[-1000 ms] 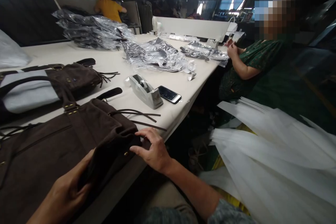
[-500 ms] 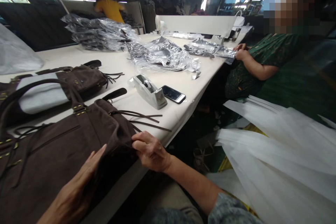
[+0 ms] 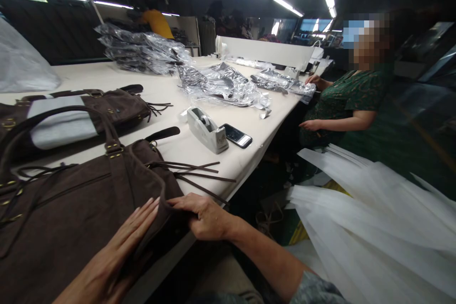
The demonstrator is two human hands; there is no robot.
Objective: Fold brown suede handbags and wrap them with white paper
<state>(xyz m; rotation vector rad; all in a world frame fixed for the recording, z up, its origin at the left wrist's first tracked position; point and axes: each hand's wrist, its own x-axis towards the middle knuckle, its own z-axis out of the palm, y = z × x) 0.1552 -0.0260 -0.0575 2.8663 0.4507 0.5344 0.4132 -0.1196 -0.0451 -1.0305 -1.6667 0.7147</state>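
A dark brown handbag (image 3: 81, 209) with looped handles, brass-coloured rivets and dangling strings lies on its side at the table's near edge. My left hand (image 3: 116, 247) rests flat on its side near the bottom end, fingers stretched out together; the thumb is hidden. With bent fingers, my right hand (image 3: 210, 216) pinches the bag's end seam at the table edge. A second brown handbag (image 3: 123, 107), its handle wrapped in a white sheet (image 3: 60, 121), lies just behind.
A grey tape dispenser (image 3: 208, 130) and a phone (image 3: 237, 135) sit beyond the bag on the cream-covered table (image 3: 156, 97). Plastic-wrapped bags (image 3: 224, 83) lie farther back. White sheets (image 3: 370, 213) are piled at right. A co-worker in green (image 3: 352, 95) is at the table's right side.
My left hand has slid forward toward the bag's end, beside my right hand's grip. The bag's end panel is folded more sharply. The co-worker has lowered one hand from the plastic.
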